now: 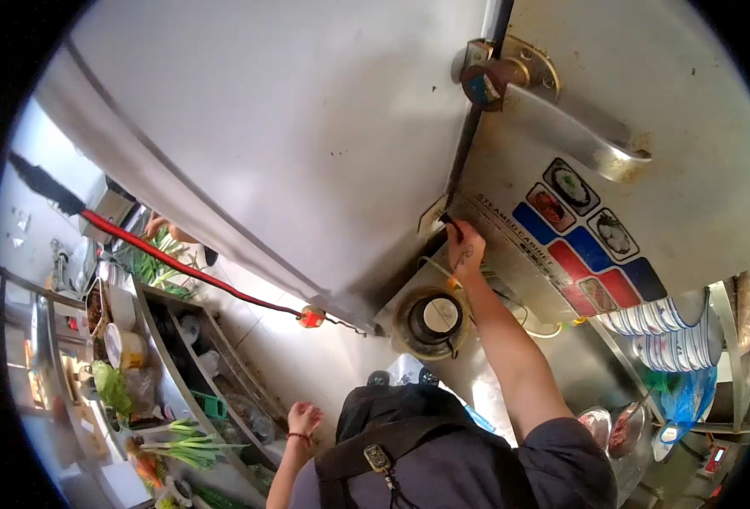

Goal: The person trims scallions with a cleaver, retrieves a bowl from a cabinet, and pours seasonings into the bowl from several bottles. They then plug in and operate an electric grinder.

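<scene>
My right hand [466, 248] reaches up to the lower corner of a steel steam cabinet [697, 204]. Its fingers are closed around a small black piece [449, 220] at the seam beside a metal bracket [431, 215]; what kind of part this is I cannot make out. Printed food pictures and lettering cover the cabinet door, and a lever handle [587, 127] sits higher up on it. My left hand [304, 418], with a beaded bracelet at the wrist, hangs low on the left. Its fingers are loosely bent and hold nothing visible.
Below my right arm stands a dark round pot [402, 327] on the floor. A red cord [196, 273] crosses the left side. Shelving with vegetables [192, 445] stands left, near another person's hand [156, 225]. Stacked bowls [680, 343] and metal bowls [628, 431] are at right.
</scene>
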The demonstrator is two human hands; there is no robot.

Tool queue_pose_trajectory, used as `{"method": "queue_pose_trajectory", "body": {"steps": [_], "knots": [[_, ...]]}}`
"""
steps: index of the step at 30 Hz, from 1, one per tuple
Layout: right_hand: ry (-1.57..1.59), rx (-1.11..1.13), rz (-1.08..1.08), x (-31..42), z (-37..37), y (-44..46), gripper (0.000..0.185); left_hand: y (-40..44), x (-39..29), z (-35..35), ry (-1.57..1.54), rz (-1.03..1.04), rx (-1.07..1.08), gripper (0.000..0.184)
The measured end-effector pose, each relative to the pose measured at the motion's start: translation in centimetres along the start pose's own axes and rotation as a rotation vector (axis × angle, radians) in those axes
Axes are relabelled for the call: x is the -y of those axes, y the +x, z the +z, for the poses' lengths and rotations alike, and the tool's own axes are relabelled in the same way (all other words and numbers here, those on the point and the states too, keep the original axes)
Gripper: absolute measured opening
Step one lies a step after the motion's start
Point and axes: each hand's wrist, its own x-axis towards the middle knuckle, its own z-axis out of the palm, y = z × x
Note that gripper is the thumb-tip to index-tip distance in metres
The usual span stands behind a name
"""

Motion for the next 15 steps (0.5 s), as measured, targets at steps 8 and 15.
{"method": "queue_pose_trajectory", "body": {"steps": [8, 15], "knots": [[0.371, -0.168, -0.300, -5.0, 3.0, 0.7, 0.018, -5.6, 3.5, -9.2, -0.209, -0.290, -0.285, 0.015], [0.252, 0.081, -0.084, -3.3, 1.4, 1.4, 0.018, -5.5, 2.5, -4.9, 0.357, -0.069, -0.072, 0.012]]}}
